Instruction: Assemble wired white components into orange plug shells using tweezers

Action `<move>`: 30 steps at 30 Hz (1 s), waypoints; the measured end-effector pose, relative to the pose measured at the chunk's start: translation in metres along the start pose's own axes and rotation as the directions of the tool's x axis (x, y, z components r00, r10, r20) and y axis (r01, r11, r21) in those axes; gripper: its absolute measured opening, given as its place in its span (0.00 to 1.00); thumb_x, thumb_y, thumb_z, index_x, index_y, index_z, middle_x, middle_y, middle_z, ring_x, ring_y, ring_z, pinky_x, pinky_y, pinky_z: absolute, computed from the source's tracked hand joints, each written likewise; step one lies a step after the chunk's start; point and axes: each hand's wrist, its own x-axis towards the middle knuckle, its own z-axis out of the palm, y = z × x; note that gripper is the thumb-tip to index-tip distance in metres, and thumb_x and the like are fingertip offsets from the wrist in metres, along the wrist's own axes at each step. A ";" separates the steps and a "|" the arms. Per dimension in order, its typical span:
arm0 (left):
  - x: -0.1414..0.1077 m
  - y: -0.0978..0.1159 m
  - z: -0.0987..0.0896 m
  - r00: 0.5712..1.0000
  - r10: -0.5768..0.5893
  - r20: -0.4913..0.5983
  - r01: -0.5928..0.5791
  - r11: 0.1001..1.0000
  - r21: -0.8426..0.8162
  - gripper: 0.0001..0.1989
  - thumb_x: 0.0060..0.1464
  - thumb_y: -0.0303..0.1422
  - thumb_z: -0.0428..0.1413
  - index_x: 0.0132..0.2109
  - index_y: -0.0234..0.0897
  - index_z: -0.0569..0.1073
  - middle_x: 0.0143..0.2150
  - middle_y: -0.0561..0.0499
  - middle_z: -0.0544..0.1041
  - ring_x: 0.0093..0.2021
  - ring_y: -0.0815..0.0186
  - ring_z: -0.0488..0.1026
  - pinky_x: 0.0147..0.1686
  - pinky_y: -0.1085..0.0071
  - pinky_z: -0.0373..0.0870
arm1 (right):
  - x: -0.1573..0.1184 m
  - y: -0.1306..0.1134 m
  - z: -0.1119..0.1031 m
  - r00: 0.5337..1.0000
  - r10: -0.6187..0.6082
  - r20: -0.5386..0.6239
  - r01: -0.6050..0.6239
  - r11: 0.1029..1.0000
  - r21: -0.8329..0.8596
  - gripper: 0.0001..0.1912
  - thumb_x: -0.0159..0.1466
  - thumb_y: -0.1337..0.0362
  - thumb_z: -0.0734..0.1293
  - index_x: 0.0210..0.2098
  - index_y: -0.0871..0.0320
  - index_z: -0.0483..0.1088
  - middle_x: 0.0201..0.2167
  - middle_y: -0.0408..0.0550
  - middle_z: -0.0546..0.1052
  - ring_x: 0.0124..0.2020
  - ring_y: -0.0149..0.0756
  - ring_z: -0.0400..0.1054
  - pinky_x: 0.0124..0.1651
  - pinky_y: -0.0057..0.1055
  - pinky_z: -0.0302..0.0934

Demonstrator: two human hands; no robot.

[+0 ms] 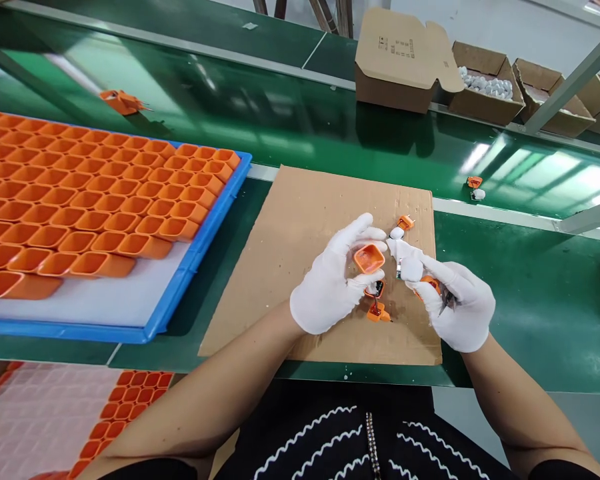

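Observation:
My left hand (325, 283), in a white glove, is closed on an orange plastic cup (369, 259) whose open mouth faces up. Just below its fingers lies a small orange plug part (379, 312) with dark wiring. My right hand (455, 300), also gloved, pinches a small part with a white block (411, 269) and an orange piece (430, 285) between thumb and fingers. Something dark and metallic (449, 300) shows against its palm, too hidden to name. Beyond its fingertips rests another orange plug part (406, 222) beside a white blob (397, 233).
Under both hands lies a cardboard sheet (260, 267) on the green bench (505, 300). A blue-rimmed tray (200, 260) of orange cups (100, 200) stands left. Cardboard boxes (405, 60) line the back right. Loose orange parts (123, 101) sit on the green strip behind.

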 end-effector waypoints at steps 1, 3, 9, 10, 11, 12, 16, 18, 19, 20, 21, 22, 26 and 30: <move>0.001 0.002 0.001 0.999 -0.016 -0.043 0.014 0.999 -0.049 0.35 0.49 0.29 0.65 0.63 0.43 0.64 0.57 0.44 0.72 0.53 0.56 0.76 0.54 0.55 0.73 | 0.000 0.000 0.000 1.000 0.000 -0.001 0.000 1.000 -0.016 0.21 0.66 0.67 0.68 0.57 0.44 0.74 0.26 0.39 0.78 0.22 0.30 0.66 0.24 0.27 0.63; 0.004 0.009 0.001 0.991 -0.046 -0.122 0.035 0.995 -0.092 0.31 0.42 0.28 0.69 0.54 0.39 0.69 0.54 0.43 0.73 0.51 0.55 0.77 0.53 0.56 0.74 | 0.001 -0.001 -0.001 1.000 -0.001 -0.006 0.000 1.000 -0.014 0.22 0.66 0.67 0.69 0.58 0.42 0.73 0.28 0.39 0.78 0.23 0.29 0.67 0.26 0.26 0.64; 0.007 0.031 -0.012 0.915 -0.254 0.313 0.360 0.863 -0.354 0.18 0.51 0.38 0.67 0.46 0.37 0.73 0.37 0.47 0.79 0.36 0.62 0.76 0.37 0.64 0.74 | -0.003 -0.004 -0.004 0.999 0.046 0.007 -0.046 0.995 0.094 0.26 0.67 0.69 0.67 0.62 0.40 0.69 0.34 0.41 0.80 0.29 0.32 0.71 0.34 0.30 0.70; 0.006 0.032 -0.014 0.879 -0.265 0.398 0.419 0.827 -0.375 0.17 0.55 0.40 0.65 0.47 0.37 0.74 0.35 0.48 0.78 0.32 0.65 0.73 0.35 0.65 0.73 | -0.004 -0.005 -0.005 0.999 0.050 -0.004 -0.050 0.993 0.107 0.26 0.67 0.68 0.67 0.62 0.40 0.69 0.33 0.41 0.80 0.29 0.33 0.71 0.33 0.31 0.70; 0.005 0.032 -0.015 0.854 -0.272 0.444 0.455 0.806 -0.380 0.16 0.58 0.42 0.63 0.48 0.38 0.75 0.33 0.49 0.77 0.30 0.66 0.71 0.34 0.66 0.71 | -0.005 -0.005 -0.005 0.998 0.052 -0.018 -0.050 0.992 0.115 0.25 0.67 0.68 0.68 0.62 0.41 0.70 0.33 0.41 0.79 0.28 0.33 0.70 0.32 0.31 0.69; 0.005 0.030 -0.015 0.847 -0.278 0.453 0.466 0.799 -0.381 0.16 0.59 0.43 0.61 0.50 0.39 0.76 0.31 0.51 0.76 0.30 0.67 0.70 0.34 0.67 0.70 | -0.006 -0.006 -0.005 0.998 0.051 -0.033 -0.047 0.992 0.119 0.25 0.67 0.68 0.68 0.61 0.41 0.70 0.32 0.41 0.79 0.27 0.32 0.69 0.31 0.31 0.69; 0.003 0.022 -0.012 0.871 -0.264 0.415 0.431 0.816 -0.386 0.21 0.60 0.44 0.62 0.58 0.45 0.74 0.32 0.53 0.74 0.30 0.68 0.68 0.35 0.69 0.70 | -0.009 -0.010 -0.006 0.999 0.016 -0.034 -0.012 0.992 0.122 0.25 0.67 0.67 0.68 0.63 0.43 0.69 0.33 0.42 0.79 0.27 0.32 0.70 0.30 0.30 0.69; 0.002 0.020 -0.011 0.879 -0.257 0.402 0.420 0.815 -0.398 0.21 0.58 0.45 0.63 0.57 0.46 0.74 0.33 0.53 0.75 0.30 0.68 0.69 0.35 0.69 0.71 | -0.009 -0.012 -0.007 1.000 0.000 -0.009 0.001 0.993 0.118 0.27 0.68 0.67 0.68 0.64 0.43 0.67 0.33 0.42 0.78 0.27 0.31 0.70 0.30 0.30 0.69; 0.002 0.020 -0.011 0.880 -0.256 0.400 0.419 0.816 -0.399 0.21 0.57 0.45 0.64 0.55 0.46 0.75 0.34 0.53 0.75 0.30 0.68 0.70 0.34 0.69 0.71 | -0.008 -0.012 -0.007 1.000 -0.012 0.005 0.012 0.994 0.107 0.27 0.68 0.67 0.67 0.65 0.43 0.66 0.31 0.41 0.78 0.26 0.31 0.69 0.29 0.30 0.68; 0.002 0.019 -0.012 0.881 -0.254 0.399 0.416 0.819 -0.396 0.20 0.56 0.46 0.65 0.53 0.45 0.75 0.34 0.53 0.76 0.30 0.68 0.70 0.34 0.70 0.71 | -0.007 -0.013 -0.008 0.999 -0.029 0.020 0.027 0.995 0.092 0.27 0.68 0.67 0.67 0.65 0.44 0.65 0.30 0.41 0.77 0.25 0.31 0.67 0.28 0.30 0.66; 0.001 0.019 -0.012 0.881 -0.257 0.398 0.415 0.824 -0.386 0.20 0.55 0.47 0.65 0.51 0.44 0.76 0.33 0.53 0.76 0.30 0.68 0.71 0.33 0.70 0.71 | -0.006 -0.013 -0.008 0.998 -0.047 0.035 0.044 0.996 0.073 0.27 0.69 0.67 0.66 0.66 0.45 0.64 0.27 0.40 0.75 0.23 0.31 0.65 0.27 0.29 0.64; 0.001 0.020 -0.013 0.878 -0.264 0.399 0.417 0.832 -0.366 0.21 0.54 0.49 0.65 0.50 0.44 0.76 0.33 0.53 0.76 0.30 0.68 0.71 0.33 0.71 0.71 | -0.005 -0.014 -0.009 0.996 -0.069 0.050 0.066 0.996 0.054 0.27 0.69 0.67 0.65 0.66 0.46 0.64 0.26 0.40 0.74 0.22 0.31 0.63 0.26 0.29 0.63; 0.002 0.023 -0.017 0.859 -0.313 0.405 0.436 0.863 -0.258 0.25 0.53 0.53 0.64 0.50 0.41 0.76 0.36 0.50 0.79 0.31 0.66 0.74 0.34 0.68 0.74 | 0.000 -0.015 -0.009 0.987 -0.143 0.071 0.143 0.990 0.009 0.27 0.70 0.68 0.62 0.68 0.49 0.61 0.25 0.39 0.74 0.21 0.31 0.61 0.24 0.30 0.60; 0.003 0.025 -0.018 0.850 -0.343 0.400 0.448 0.870 -0.206 0.29 0.49 0.57 0.64 0.50 0.40 0.77 0.41 0.46 0.81 0.35 0.64 0.76 0.33 0.69 0.73 | 0.000 -0.014 -0.009 0.982 -0.170 0.087 0.175 0.983 -0.050 0.32 0.68 0.70 0.64 0.70 0.49 0.58 0.23 0.39 0.72 0.19 0.32 0.58 0.22 0.31 0.58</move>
